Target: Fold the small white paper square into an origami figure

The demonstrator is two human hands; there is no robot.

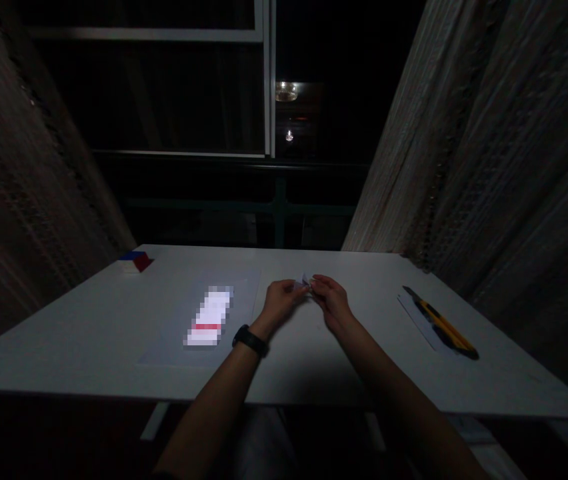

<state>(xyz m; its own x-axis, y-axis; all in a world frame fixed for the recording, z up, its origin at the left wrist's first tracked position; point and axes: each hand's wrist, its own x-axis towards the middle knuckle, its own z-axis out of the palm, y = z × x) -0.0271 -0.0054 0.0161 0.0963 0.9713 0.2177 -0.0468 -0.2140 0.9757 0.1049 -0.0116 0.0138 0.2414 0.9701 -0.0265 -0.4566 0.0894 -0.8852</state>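
Both hands meet near the middle of the white table, pinching a small folded piece of paper (304, 281) between them. My left hand (280, 299) is closed on its left side, with a dark watch (251, 340) on the wrist. From the right, my right hand (331, 298) grips the same paper with thumb and fingers. A pointed tip of the paper sticks up between the hands; the rest of its shape is mostly hidden by fingers. To the left of the hands, a lit, blurred-out screen (209, 317) lies on a pale sheet (164, 353).
A yellow and black box cutter (441, 323) lies on a strip of white paper (417, 320) at the table's right. A blue, red and white block (135, 261) sits at the far left corner. Curtains (399, 127) hang beside a dark window behind the table (89, 373).
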